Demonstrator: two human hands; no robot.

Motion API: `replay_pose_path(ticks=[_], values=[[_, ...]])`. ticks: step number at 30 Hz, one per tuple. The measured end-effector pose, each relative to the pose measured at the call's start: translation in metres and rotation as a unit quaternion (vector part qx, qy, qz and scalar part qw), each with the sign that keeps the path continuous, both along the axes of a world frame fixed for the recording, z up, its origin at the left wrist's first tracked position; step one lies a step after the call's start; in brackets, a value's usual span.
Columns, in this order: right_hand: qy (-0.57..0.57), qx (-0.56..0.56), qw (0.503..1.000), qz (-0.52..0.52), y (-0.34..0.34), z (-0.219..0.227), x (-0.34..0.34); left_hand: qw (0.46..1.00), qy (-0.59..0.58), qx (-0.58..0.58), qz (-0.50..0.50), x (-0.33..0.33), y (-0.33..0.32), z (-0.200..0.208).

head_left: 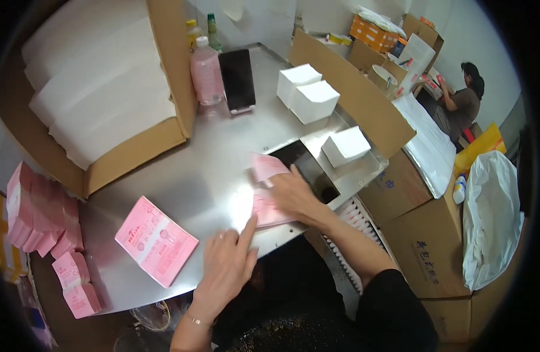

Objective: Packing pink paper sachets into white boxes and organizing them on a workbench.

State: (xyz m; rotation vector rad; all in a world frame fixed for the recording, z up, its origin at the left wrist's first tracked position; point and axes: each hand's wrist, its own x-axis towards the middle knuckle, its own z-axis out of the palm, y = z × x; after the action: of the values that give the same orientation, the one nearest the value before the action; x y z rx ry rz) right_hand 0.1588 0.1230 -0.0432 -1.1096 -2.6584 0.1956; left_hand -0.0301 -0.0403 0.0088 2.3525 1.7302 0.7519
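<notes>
On the steel table's front part lies a pink printed paper point(267, 212), with one end raised as a flap. My right hand point(293, 193) is over it, fingers closed at the flap; some of them are hidden. My left hand point(226, 261) has its index finger stretched out, its tip touching the paper's near left edge. The other fingers are loosely bent and hold nothing. To the left lies a flat stack of pink printed papers point(157, 240) with a white band across it.
Pink packets point(41, 211) are piled at the left edge, below an open carton point(135, 154) of white sheets. A pink bottle point(206, 73) and a phone on a stand point(237, 81) stand behind. White boxes point(315, 101) surround a rectangular table opening point(317, 176). A person point(466, 102) sits far right.
</notes>
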Motion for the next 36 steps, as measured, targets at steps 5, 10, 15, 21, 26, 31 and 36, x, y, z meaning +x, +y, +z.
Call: replay_pose_path(ticks=[5, 10, 15, 21, 26, 31, 36], values=[[-0.138, -0.065, 0.978, -0.144, 0.012, 0.007, 0.039, 0.996, -0.053, 0.009, -0.078, -0.007, -0.014, 0.006], [0.069, 0.283, 0.938, -0.186, -0.009, 0.07, 0.07, 0.946, -0.016, 0.165, 0.278, -0.078, -0.053, 0.01], [-0.007, 0.279, 0.917, -0.284, 0.035, 0.04, 0.115, 0.957, 0.069, 0.018, 0.283, -0.103, -0.051, 0.007], [0.118, 0.242, 0.93, -0.252, 0.034, 0.04, 0.115, 0.985, -0.135, 0.075, 0.08, -0.04, -0.019, 0.015], [0.169, 0.243, 0.947, -0.125, 0.008, 0.033, 0.085, 0.99, -0.123, 0.03, -0.064, 0.019, 0.016, -0.019], [0.124, 0.232, 0.95, 0.171, -0.109, 0.024, -0.006, 0.999, -0.003, 0.001, 0.042, -0.008, 0.012, -0.015], [-0.026, 0.07, 0.993, 0.094, -0.064, 0.053, -0.046, 0.993, 0.012, 0.045, 0.107, 0.019, 0.023, -0.019]])
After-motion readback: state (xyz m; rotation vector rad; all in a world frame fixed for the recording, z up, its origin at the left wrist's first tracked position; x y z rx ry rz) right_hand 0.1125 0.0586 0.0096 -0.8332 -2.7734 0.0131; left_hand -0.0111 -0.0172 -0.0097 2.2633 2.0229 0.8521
